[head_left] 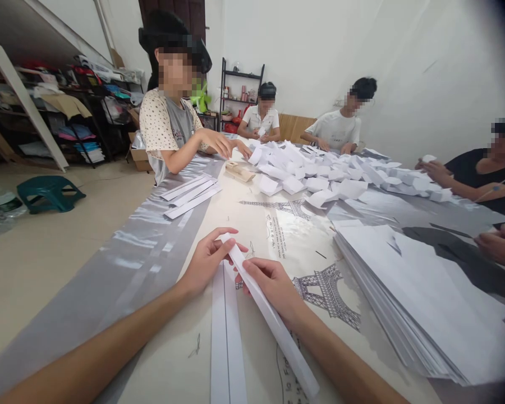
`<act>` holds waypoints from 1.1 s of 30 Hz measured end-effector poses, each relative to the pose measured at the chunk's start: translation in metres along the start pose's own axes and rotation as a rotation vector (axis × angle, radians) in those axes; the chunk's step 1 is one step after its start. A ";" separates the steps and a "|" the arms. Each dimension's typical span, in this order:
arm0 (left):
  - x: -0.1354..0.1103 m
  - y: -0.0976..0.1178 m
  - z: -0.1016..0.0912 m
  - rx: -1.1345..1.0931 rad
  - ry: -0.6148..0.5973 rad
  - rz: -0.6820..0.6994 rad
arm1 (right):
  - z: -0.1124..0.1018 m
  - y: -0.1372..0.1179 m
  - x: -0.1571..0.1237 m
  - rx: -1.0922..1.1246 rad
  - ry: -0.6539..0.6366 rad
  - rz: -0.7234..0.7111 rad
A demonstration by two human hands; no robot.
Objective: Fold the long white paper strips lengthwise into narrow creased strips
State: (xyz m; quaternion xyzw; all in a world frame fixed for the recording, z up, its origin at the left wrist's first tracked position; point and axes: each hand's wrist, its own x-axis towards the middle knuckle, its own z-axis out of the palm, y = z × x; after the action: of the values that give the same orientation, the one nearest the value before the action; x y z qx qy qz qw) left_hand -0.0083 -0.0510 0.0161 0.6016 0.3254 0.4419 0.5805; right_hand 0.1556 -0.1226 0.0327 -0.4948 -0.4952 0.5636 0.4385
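A long folded strip of white paper (273,320) slants from the middle of the view down to the lower right. My left hand (206,261) pinches its far end between thumb and fingers. Just behind, my right hand (273,280) grips the same strip, thumb on top and fingers curled beneath. Under the hands, a flat white paper strip (227,342) with a dark line along its length lies on the table. Several more folded strips (191,193) lie at the left edge, beyond my left hand.
A thick stack of white sheets (421,297) lies to the right. Folded paper pieces (320,168) are heaped across the far table (168,314), which has an Eiffel Tower print. Co-workers sit around it; one person's hands (223,146) are near the heap. A green stool (50,193) stands left.
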 end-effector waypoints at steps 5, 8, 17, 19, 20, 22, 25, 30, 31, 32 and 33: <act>0.001 -0.001 0.000 -0.011 0.003 0.010 | 0.000 0.001 0.001 -0.001 0.025 0.008; 0.001 -0.001 0.000 0.001 0.011 0.023 | -0.001 0.004 0.002 -0.046 0.048 -0.006; 0.000 0.000 0.000 0.009 0.015 0.028 | -0.001 0.003 0.001 -0.049 0.047 0.001; 0.000 0.000 0.000 0.009 0.018 0.026 | 0.000 0.003 0.000 -0.042 0.043 0.003; 0.000 0.000 -0.001 0.011 0.024 0.025 | 0.000 0.002 0.000 -0.041 0.043 0.003; 0.000 0.000 -0.001 0.017 0.038 0.025 | 0.000 0.002 0.000 -0.049 0.041 -0.001; 0.000 0.000 -0.002 0.021 0.053 0.019 | -0.001 0.002 0.001 -0.059 0.037 -0.004; 0.001 -0.002 -0.002 0.016 0.060 0.019 | -0.001 0.002 0.001 -0.069 0.049 0.031; 0.002 -0.003 -0.002 0.013 0.068 0.022 | -0.001 0.002 0.001 -0.068 0.046 0.036; 0.002 -0.004 -0.002 0.008 0.077 0.022 | -0.002 0.002 0.001 -0.067 0.041 0.037; 0.003 -0.005 -0.003 0.002 0.085 0.021 | -0.002 0.002 0.001 -0.068 0.036 0.033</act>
State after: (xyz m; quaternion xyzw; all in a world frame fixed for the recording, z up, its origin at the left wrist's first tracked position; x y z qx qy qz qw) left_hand -0.0088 -0.0466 0.0115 0.5861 0.3438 0.4730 0.5609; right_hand 0.1576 -0.1211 0.0308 -0.5277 -0.4978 0.5447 0.4207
